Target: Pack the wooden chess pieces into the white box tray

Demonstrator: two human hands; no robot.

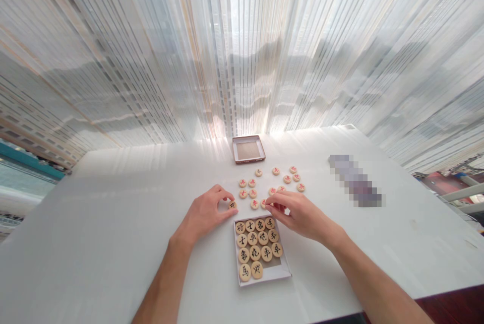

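Between the thumb and forefinger of my left hand [209,210] is a round wooden xiangqi piece [232,205] with a black character. My right hand [298,210] is closed, its fingertips at a red-lettered xiangqi piece [263,203] on the table; its curled fingers partly hide that piece. Below both hands lies a shallow white box [285,269] holding rows of black-lettered pieces [252,238], with bare bottom showing at its lower right. Loose red-lettered pieces [252,193] are scattered just beyond the hands, one beside the right knuckles partly covered.
The box lid [249,151] lies inner side up at the far side of the white table [124,223]. A blurred, pixelated object [355,181] is on the right. Sheer striped curtains [234,62] hang along the table's far edge.
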